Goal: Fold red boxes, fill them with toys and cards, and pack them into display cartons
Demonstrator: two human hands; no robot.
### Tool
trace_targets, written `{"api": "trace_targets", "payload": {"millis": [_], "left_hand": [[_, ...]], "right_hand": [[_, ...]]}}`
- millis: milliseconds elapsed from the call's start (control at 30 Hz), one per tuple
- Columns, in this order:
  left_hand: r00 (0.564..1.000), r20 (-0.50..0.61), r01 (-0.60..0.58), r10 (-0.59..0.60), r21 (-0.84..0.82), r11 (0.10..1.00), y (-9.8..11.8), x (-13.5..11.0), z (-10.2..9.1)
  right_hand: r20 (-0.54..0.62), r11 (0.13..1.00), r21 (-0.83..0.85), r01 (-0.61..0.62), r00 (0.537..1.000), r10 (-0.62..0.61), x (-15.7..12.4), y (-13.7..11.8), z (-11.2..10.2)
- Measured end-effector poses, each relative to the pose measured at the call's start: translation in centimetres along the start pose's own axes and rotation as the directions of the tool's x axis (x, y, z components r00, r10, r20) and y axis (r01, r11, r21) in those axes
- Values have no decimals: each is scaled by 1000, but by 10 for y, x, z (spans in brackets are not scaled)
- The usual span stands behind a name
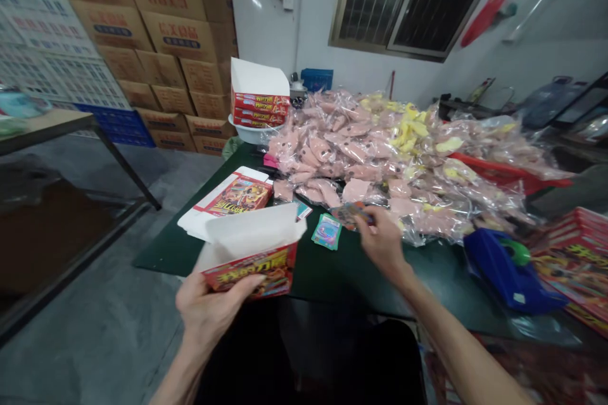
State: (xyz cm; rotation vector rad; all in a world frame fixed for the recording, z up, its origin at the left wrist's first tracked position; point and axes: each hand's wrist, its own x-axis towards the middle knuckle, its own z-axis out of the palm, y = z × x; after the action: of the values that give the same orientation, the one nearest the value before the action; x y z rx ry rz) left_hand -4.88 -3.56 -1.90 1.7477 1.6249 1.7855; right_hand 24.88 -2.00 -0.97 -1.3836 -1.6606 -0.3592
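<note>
Our left hand [213, 310] grips one open red printed cardboard box [249, 275] with its white lid raised, while our right hand [382, 240] pinches one small printed card [349, 214], its face partly hidden by our fingers [365, 228]. One teal card [327, 231] lies just beside that hand on the dark green table [332, 281], and a second open red box [230, 199] lies further left; behind them, a heap of pink plastic-wrapped packets [380, 164] is too tangled to count.

Green table [161, 256] with loose cards [327, 231], bagged pink packets [361, 158]
</note>
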Motion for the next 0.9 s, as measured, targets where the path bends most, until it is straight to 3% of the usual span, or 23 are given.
{"api": "trace_targets", "payload": {"millis": [100,133,200,267,400,700,833,900], "left_hand": [[982,166,-69,87,-116,991,18,-2,17],[970,217,-82,114,-153,985,23,-3,22],[939,301,-102,168,-223,970,31,-7,30],[914,348,-113,207,-272,956,35,-12,35],[912,362,-86,193,-290,953,34,-22,38],[896,400,-22,191,-392,920,38,-25,43],[899,366,-82,240,-398,914,44,-23,45],[904,355,-95,240,-379,921,43,-26,46]], "right_hand": [[-174,943,259,-208,951,257,16,-29,-58],[-189,910,360,-206,939,287,18,-42,-75],[-154,882,459,-109,968,200,18,-68,-99],[-83,928,373,6,996,26,15,-88,-108],[-38,989,74,126,992,-124,10,-101,-99],[-69,969,202,144,989,-132,9,-89,-85],[-84,931,123,344,938,-336,10,-84,-66],[-16,914,94,395,919,-395,7,-87,-60]]}}
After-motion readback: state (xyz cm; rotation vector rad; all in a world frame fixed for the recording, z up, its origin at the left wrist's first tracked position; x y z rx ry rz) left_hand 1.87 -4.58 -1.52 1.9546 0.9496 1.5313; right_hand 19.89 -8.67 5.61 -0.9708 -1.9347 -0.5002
